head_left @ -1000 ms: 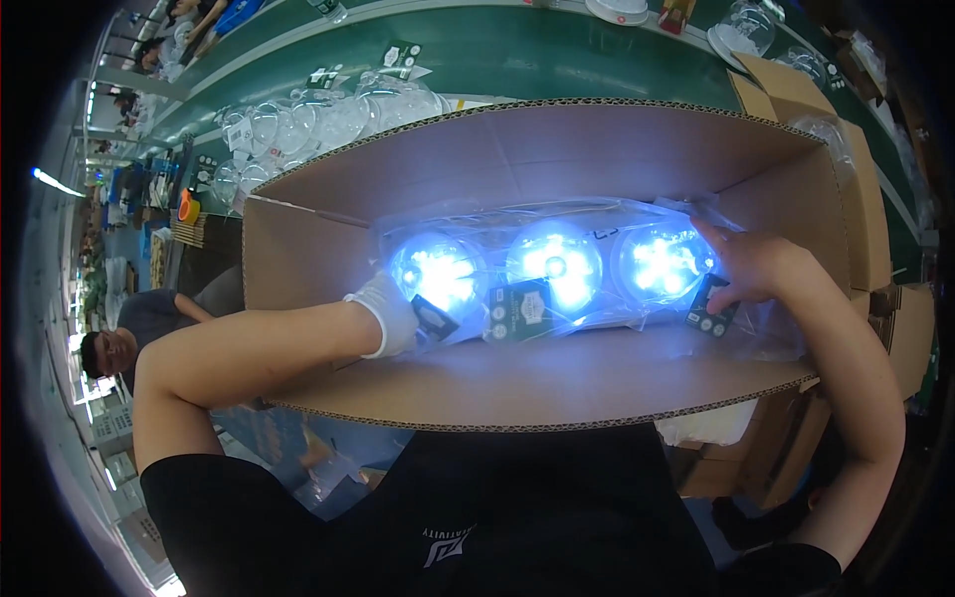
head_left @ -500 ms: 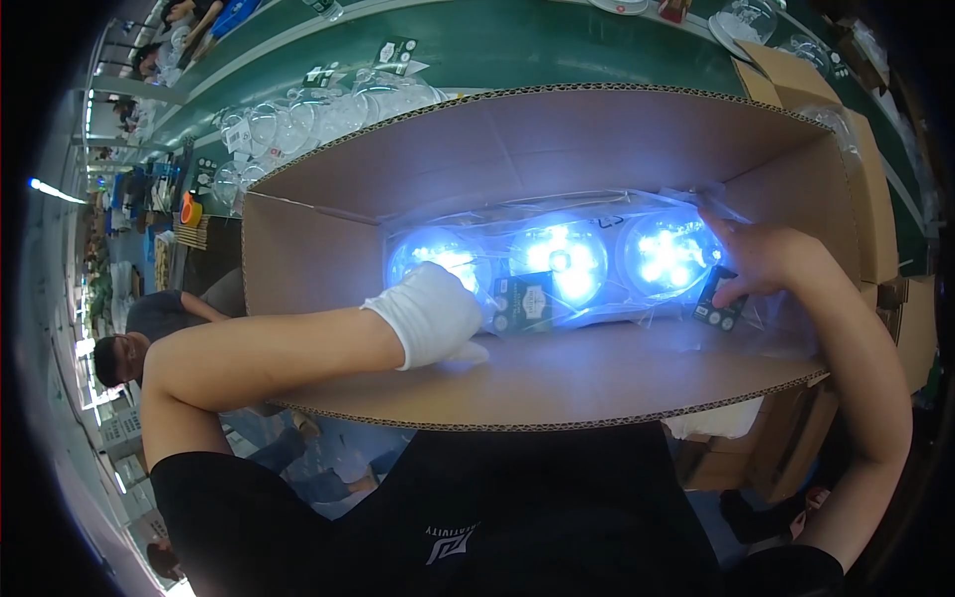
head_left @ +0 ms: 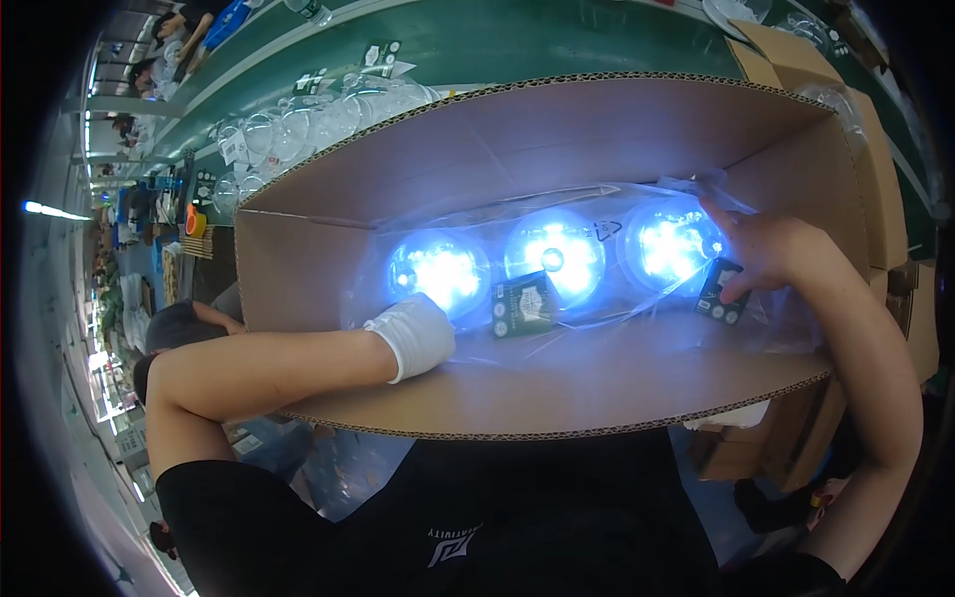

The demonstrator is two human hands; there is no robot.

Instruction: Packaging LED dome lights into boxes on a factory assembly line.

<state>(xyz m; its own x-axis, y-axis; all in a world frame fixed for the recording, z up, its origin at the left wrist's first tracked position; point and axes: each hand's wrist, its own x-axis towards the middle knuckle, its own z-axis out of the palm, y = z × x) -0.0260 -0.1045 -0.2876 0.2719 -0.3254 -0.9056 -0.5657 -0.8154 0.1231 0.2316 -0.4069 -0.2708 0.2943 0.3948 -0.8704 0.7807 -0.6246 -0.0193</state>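
Note:
Three clear balls lit from within by white-blue lights lie in a row in a long cardboard box [head_left: 527, 403]: the left ball [head_left: 438, 271], the middle ball [head_left: 545, 239] and the right ball [head_left: 665, 244]. Clear plastic film [head_left: 587, 320] covers them. A green card tag [head_left: 522, 305] lies against the middle ball. My left hand [head_left: 418, 333], in a white glove, reaches down at the near side of the left ball; its fingers are hidden. My bare right hand [head_left: 761, 251] curves round the right ball's end, its thumb by another green tag [head_left: 719, 292].
Several clear unlit balls [head_left: 298, 129] with tags stand on the green table [head_left: 557, 45] beyond the box. Other cardboard boxes [head_left: 865, 179] are at the right. A person [head_left: 184, 323] is at the left, and an orange tape dispenser [head_left: 194, 219] sits near there.
My left hand has moved a little left and toward me, uncovering more of the left ball. The film now lies spread out at the near side. My right hand stays at the right ball.

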